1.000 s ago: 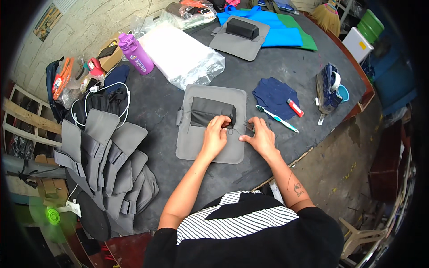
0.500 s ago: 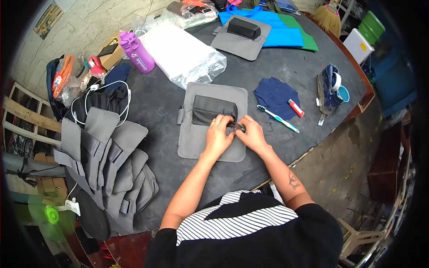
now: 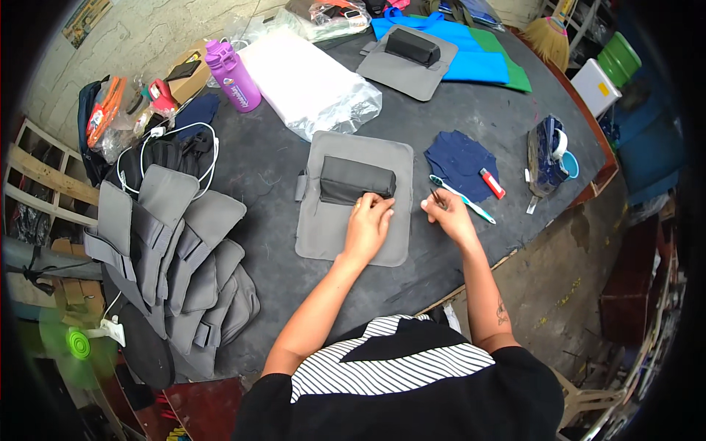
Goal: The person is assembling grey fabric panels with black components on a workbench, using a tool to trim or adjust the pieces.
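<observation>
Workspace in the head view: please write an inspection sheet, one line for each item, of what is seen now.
Surface: dark round table, scuffed.
Job's things: grey fabric panel lying flat, with dark grey pouch on it.
Clutter: stack of grey panels, purple bottle, plastic-wrapped sheet, navy cloth, toothbrush.
Grippers: left hand rests on the pouch's lower edge; right hand pinches something thin, too small to tell.
Cables: white cable over a dark bag.
Surroundings: broom, green fan.
</observation>
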A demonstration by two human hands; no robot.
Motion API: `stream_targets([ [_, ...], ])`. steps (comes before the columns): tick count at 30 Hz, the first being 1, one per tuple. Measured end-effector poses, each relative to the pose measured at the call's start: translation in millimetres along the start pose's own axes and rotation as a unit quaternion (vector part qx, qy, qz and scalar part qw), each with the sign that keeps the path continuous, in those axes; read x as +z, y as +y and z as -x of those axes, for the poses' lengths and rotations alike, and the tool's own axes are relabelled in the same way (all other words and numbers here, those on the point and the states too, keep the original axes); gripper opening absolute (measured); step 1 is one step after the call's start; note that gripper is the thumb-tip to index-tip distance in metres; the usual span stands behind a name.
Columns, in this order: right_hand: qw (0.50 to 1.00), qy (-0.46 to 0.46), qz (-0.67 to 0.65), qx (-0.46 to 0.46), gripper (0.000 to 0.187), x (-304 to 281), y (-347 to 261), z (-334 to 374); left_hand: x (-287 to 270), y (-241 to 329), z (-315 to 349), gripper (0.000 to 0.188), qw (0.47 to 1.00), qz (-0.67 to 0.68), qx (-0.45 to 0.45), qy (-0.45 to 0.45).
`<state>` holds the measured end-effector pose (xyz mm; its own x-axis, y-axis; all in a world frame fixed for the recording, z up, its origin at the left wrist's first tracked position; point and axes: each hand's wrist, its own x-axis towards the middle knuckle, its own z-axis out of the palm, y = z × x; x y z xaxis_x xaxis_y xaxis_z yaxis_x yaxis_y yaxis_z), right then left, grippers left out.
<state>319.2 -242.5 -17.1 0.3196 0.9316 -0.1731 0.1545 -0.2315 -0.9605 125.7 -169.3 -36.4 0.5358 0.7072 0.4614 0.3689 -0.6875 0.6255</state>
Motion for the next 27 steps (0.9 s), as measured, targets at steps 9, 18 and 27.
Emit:
stream_targets([
  [9,0.943,0.106,0.304,-0.087,0.036,48.3,-10.0,-15.7,-15.1,-12.5,-13.5,0.024,0.989,0.1,-0.112,-0.011],
  [18,0.952,0.118,0.264,-0.099,0.037,57.1,-10.3,-3.9,2.3,-10.6,-18.2,0.008,0.987,-0.054,-0.128,0.082],
  [27,0.901,0.164,0.319,-0.246,0.025,66.2,-11.0,-8.8,3.3,-24.6,-28.5,0.011,0.96,0.076,-0.269,0.028],
])
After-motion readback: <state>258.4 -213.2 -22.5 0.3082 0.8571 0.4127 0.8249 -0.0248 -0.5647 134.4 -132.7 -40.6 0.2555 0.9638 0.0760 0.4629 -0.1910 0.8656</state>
